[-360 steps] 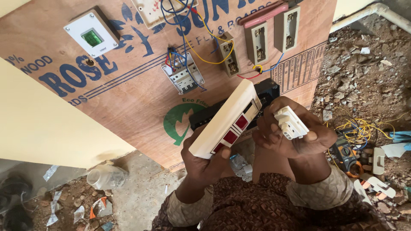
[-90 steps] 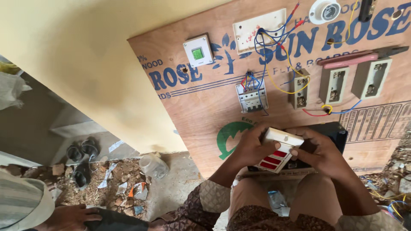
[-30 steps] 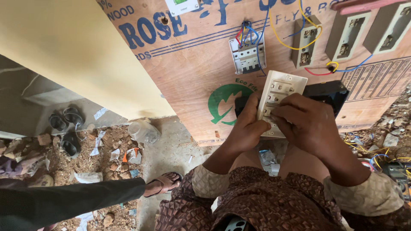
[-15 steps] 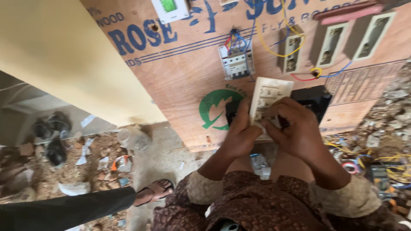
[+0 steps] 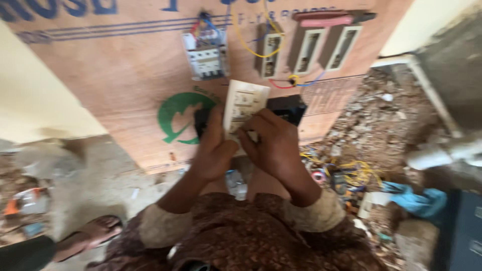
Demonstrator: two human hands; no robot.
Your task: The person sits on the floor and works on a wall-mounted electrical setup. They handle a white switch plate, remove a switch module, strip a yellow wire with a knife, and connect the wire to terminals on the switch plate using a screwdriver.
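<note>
Outdoors, both of a seated person's hands close on a cream switch plate [image 5: 244, 106], held upright over the knees and in front of the lower middle of a plywood practice board [image 5: 125, 80]. The left hand [image 5: 213, 148] clamps the plate's left edge with curled fingers; the right hand [image 5: 273, 145] wraps its lower right corner, fingertips pressed to the face. A black back box [image 5: 287, 108] shows just behind the plate, near the board's lower edge. Above, toward the board's top edge, sit a grey circuit breaker [image 5: 206, 56] with red and blue leads and three empty white switch frames [image 5: 309, 47], looped with yellow wire [image 5: 246, 42]. Coloured wire offcuts [image 5: 351, 175] lie in rubble off the board's right side; another person's sandalled foot [image 5: 93, 236] rests at lower left. The frame is motion-blurred, so fine contact is unclear. Handled well, this step likely calls for a steady two-handed hold, the plate kept square to the box and thumbs off the rockers.
</note>
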